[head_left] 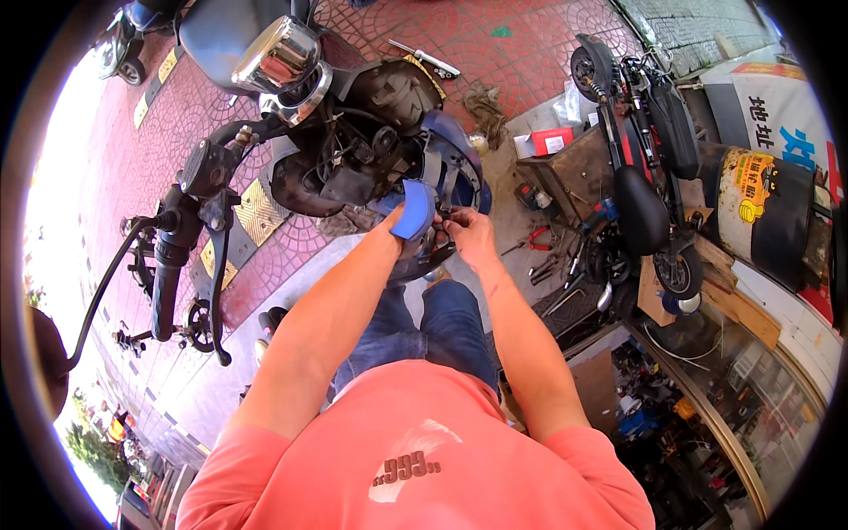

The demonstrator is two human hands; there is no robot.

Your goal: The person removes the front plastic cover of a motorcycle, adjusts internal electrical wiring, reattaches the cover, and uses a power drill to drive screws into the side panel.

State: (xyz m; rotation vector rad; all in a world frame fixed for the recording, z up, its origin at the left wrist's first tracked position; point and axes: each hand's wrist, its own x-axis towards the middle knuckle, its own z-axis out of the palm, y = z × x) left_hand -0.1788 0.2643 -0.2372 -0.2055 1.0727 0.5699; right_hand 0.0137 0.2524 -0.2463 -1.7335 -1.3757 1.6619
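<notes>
In front of my knees is a partly stripped motor scooter front, with dark inner parts and blue body panels [455,146]. A curved blue panel [418,210] stands over my left hand [395,222] and covers most of it, so its fingers hardly show. My right hand [471,237] is closed, its thumb and fingertips pinched together beside that panel. Whatever sits in the pinch is small and dark, too small to name. A dark curved part [422,263] lies just below both hands.
The handlebar [168,256] with its lever juts out at left, under a chrome headlight [278,55]. To the right are a wooden box [570,181], red-handled pliers [537,237], other tools and a folded electric scooter [640,208]. Below right stands a glass-topped case [698,415].
</notes>
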